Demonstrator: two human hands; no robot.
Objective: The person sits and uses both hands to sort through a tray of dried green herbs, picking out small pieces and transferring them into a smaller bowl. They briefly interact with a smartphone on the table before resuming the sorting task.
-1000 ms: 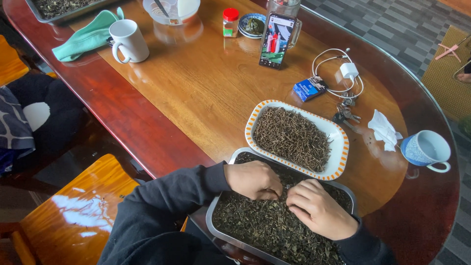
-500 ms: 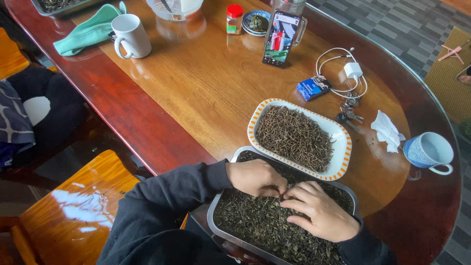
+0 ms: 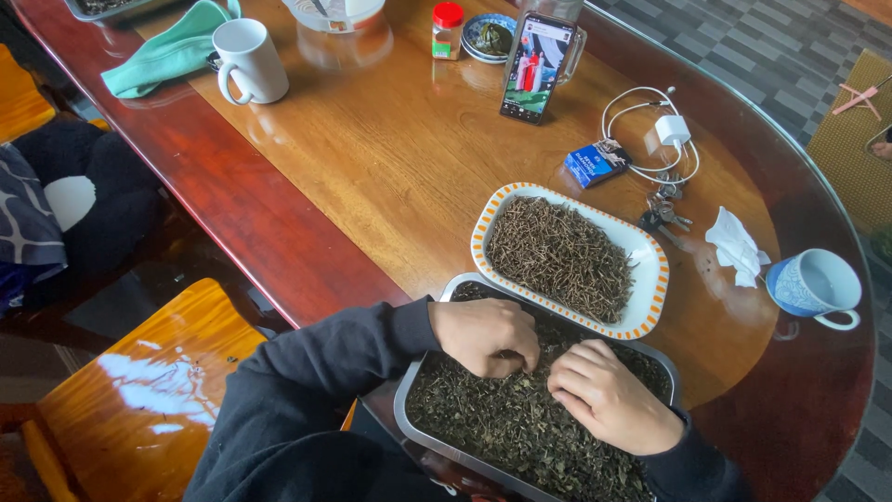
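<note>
Fingers of both hands curl down into the dried leaves [image 3: 520,428] that fill a grey metal tray [image 3: 409,409] at the near edge of the counter [image 3: 390,167]. The left hand [image 3: 485,335] lies knuckles up with a narrow grip, fingertips pinched in the leaves; whether it holds any I cannot tell. The right hand [image 3: 609,398] rests just beside it, fingers bent and close together, tips buried in the same heap. Both black sleeves reach in from below.

Touching the tray's far rim stands an oblong white dish with an orange border [image 3: 650,307], heaped with brown stalks [image 3: 557,256]. Beyond it lie a small blue packet [image 3: 595,164], a white charger with coiled cable [image 3: 671,130], keys [image 3: 662,216] and a crumpled tissue [image 3: 734,246]. A blue mug [image 3: 813,286] stands at the right. Farther off are a propped phone [image 3: 537,67], a red-capped jar [image 3: 447,30], a white mug [image 3: 249,61] and a green cloth [image 3: 172,51].
</note>
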